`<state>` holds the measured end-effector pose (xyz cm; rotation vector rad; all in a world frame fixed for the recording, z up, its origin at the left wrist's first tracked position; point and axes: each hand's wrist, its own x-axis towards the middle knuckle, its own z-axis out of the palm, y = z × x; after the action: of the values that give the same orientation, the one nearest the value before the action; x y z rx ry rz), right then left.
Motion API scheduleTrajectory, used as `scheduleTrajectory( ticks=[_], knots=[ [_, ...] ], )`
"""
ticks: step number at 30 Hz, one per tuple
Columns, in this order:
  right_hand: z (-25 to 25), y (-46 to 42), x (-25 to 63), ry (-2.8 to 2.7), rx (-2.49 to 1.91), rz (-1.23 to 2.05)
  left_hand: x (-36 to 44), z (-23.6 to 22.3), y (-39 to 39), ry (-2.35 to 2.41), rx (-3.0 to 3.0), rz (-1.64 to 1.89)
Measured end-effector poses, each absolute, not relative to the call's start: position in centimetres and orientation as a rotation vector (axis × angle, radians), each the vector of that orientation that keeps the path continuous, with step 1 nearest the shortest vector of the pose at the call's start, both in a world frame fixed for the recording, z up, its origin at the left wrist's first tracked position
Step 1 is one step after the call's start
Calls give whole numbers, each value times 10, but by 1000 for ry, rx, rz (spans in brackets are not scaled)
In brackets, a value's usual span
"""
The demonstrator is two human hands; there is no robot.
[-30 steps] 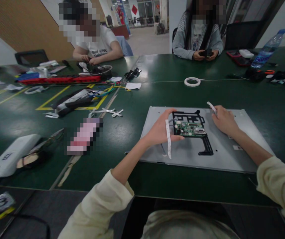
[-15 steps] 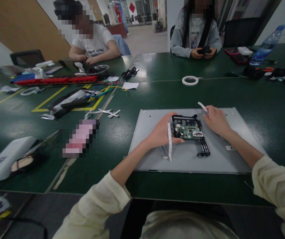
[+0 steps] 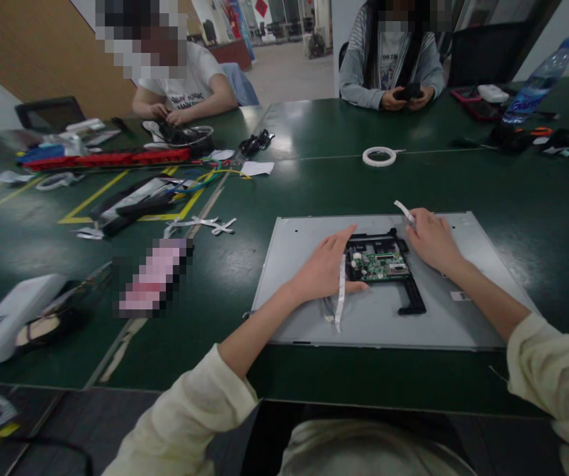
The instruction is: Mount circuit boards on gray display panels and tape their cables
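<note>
A green circuit board (image 3: 378,266) in a black plastic frame (image 3: 417,301) lies on the grey metal panel (image 3: 284,264). My left hand (image 3: 320,266) grips its left side, fingers along the far edge and thumb along the near edge. A white tape strip (image 3: 341,294) hangs down beside that hand over the panel, and some thin wires (image 3: 328,309) show below it. Above the panel's right half, my right hand (image 3: 432,237) is closed on a short white tape strip (image 3: 403,211), whose free end sticks up from the fingers.
A white tape roll (image 3: 378,157) lies beyond the panel. Left are cut tape pieces (image 3: 215,223), a blurred phone (image 3: 154,274), a white device (image 3: 14,317) and cables. A water bottle (image 3: 540,79) stands far right. Two people sit across the green table (image 3: 314,188), both handling things.
The framed board has tipped down from a raised tilt to lie flatter on the panel, moving slightly right and nearer. My right hand keeps its tape strip. The view has shifted a little.
</note>
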<state>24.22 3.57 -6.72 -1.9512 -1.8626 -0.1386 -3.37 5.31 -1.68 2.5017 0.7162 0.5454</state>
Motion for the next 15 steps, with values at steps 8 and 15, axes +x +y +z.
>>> scheduleTrajectory(
  ticks=[8,15],
  knots=[
    [-60,32,242,-1749,-1819,0,-36,-17,52,803,2488,474],
    [-43,21,239,-1545,-1719,106,-41,-17,58,712,2375,622]
  ],
)
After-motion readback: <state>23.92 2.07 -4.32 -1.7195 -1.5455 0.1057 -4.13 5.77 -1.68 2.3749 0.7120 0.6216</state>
